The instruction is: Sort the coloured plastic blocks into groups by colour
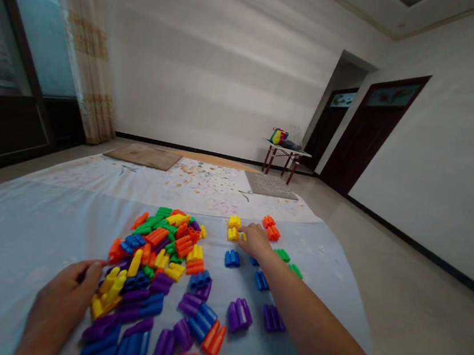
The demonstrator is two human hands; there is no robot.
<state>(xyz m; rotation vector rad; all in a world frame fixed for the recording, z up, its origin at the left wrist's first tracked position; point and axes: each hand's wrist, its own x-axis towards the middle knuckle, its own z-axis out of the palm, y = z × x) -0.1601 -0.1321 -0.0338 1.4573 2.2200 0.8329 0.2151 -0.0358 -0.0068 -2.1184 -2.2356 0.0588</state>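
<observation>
Dozens of plastic pieces (156, 236) are covering blue cloth (65, 202).
The left hand (64, 300) is pressing its fingers together beside them; the right hand (255, 240) is touching yellow pieces (233, 233), grip unclear. A distant bag (279, 136) is concealing its contents.

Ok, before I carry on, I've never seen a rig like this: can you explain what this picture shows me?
There is no machine here: the two bare hands belong to the person wearing the camera. The single picture comes from their head, looking forward and down.

On the pale blue cloth lies a mixed heap of plastic pieces. To its right are separate yellow, orange, green, blue and purple pieces.

The left hand is at the heap's left edge; the right hand is at the yellow pieces. Whether either grip holds something is too blurred to tell.
</observation>
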